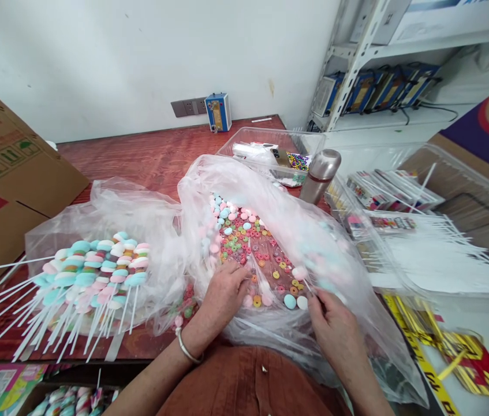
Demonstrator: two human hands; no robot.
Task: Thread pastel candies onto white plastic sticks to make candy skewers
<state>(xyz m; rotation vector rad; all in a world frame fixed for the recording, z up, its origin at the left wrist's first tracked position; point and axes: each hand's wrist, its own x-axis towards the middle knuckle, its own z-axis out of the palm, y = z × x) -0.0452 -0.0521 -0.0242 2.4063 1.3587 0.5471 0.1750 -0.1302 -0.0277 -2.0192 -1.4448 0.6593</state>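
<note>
Gripping a white stick (309,284), marshmallow (299,273) at its tip, in the right hand (333,318) over candy rings (238,248) inside the plastic bag (209,173), probably to catch stray pieces. With the left hand (224,289) curled over the rings, grip not discernible; with skewers (84,268) piled at left, sticks outward, probably for easy lifting.

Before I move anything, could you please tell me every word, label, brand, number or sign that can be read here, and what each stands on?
No whole word reads clearly.
Left carton: a glass sign and upward arrows; its print is too blurred.
Right carton: lettering cut off, unreadable.
White box on the shelf: blue letters cut off, unreadable.
Yellow strip: black characters, too blurred.
Blue device: markings too small.
</note>
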